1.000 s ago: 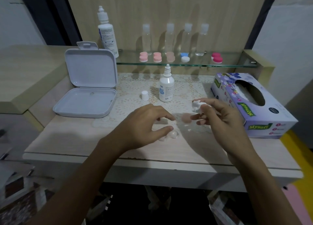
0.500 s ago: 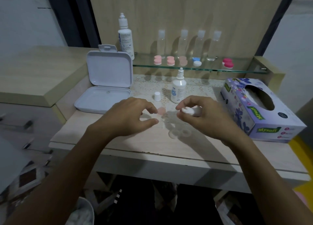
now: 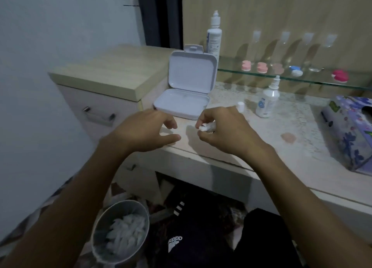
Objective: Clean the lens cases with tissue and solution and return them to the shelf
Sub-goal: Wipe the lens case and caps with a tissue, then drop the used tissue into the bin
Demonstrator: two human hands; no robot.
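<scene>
My right hand grips a crumpled white tissue wad above the table's front left edge. My left hand hovers beside it with loosely curved fingers and holds nothing. A pale pink lens case part lies on the table to the right of my hands. A small solution bottle stands uncapped, its white cap next to it. Pink, blue-white and red lens cases sit on the glass shelf.
An open white hinged box stands at the table's left. A tall solution bottle and clear bottles are on the shelf. A tissue box lies at right. A grey bin with used tissues sits on the floor below left.
The view swung left and down, so the bin came into sight. Both hands moved left past the table edge, the right one still gripping the tissue; the pink case part stays on the table.
</scene>
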